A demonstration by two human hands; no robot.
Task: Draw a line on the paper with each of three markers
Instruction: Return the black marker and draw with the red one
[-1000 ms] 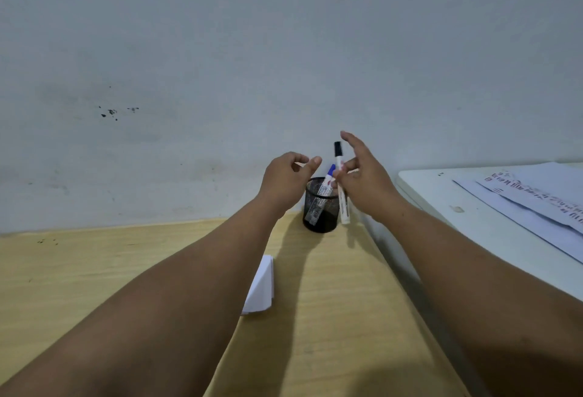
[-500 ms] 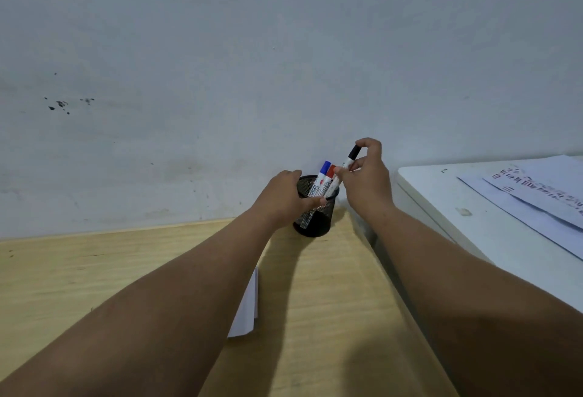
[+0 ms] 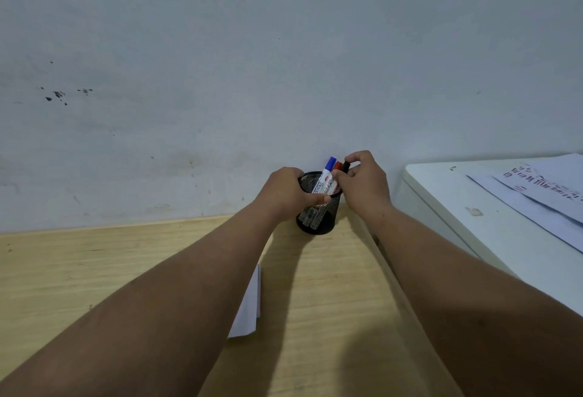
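Your right hand [image 3: 362, 185] pinches the black marker [image 3: 346, 166] in the mesh cup [image 3: 318, 216] your left hand [image 3: 284, 191] grips; the paper [image 3: 249, 305] shows no visible line.

Both bare forearms stretched forward and converging, wrists near each other. Left hand [image 3: 285, 190] curled, palm turned inward, thumb pointing right, fingers wrapped in a holding grasp. Right hand [image 3: 366, 182] just beside it, knuckles up, fingertips [image 3: 353, 161] bent down and pinched together. Hands close, apparently not touching.
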